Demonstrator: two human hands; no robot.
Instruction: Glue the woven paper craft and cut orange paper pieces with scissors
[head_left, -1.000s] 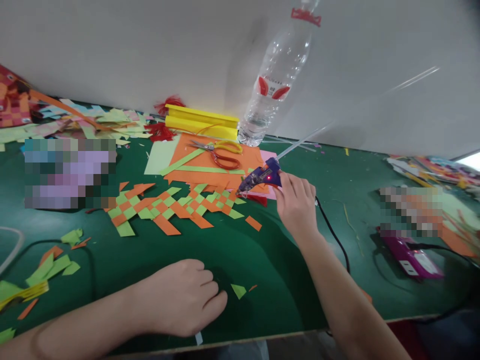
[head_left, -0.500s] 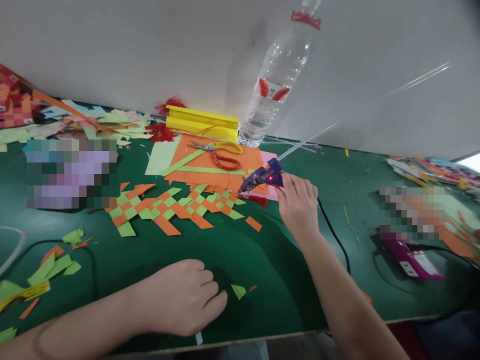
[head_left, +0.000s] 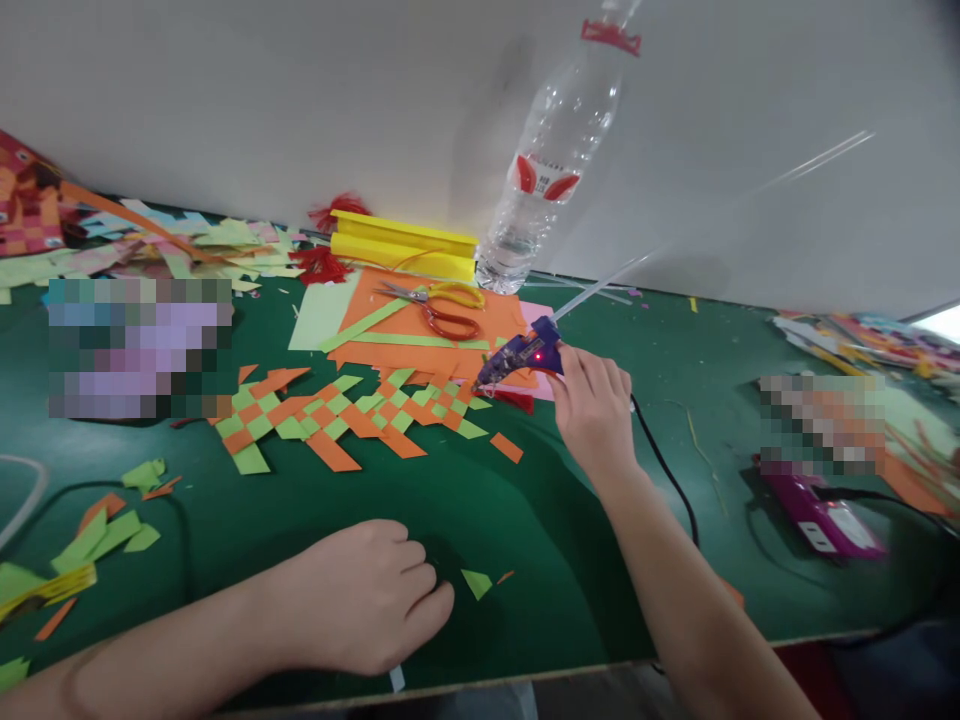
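Observation:
My right hand (head_left: 596,405) is closed round the handle of a dark blue hot glue gun (head_left: 525,352) with a red light on its side. A long clear glue stick (head_left: 600,288) sticks out of its back. The gun's nozzle points left and down, by the right end of a woven strip of orange and green paper (head_left: 322,415); I cannot tell if they touch. My left hand (head_left: 360,600) rests as a fist near the table's front edge, palm side hidden. A small pale strip (head_left: 397,678) pokes out below it.
Scissors (head_left: 442,308) lie on orange paper sheets (head_left: 367,352) behind the woven strip. A tilted plastic bottle (head_left: 540,180) and folded yellow card (head_left: 405,245) stand by the wall. Paper scraps (head_left: 105,535) lie at left. A purple power strip (head_left: 821,515) with cables is at right.
The glue gun and my right hand have shifted very slightly left. My left hand and the woven paper strip look the same.

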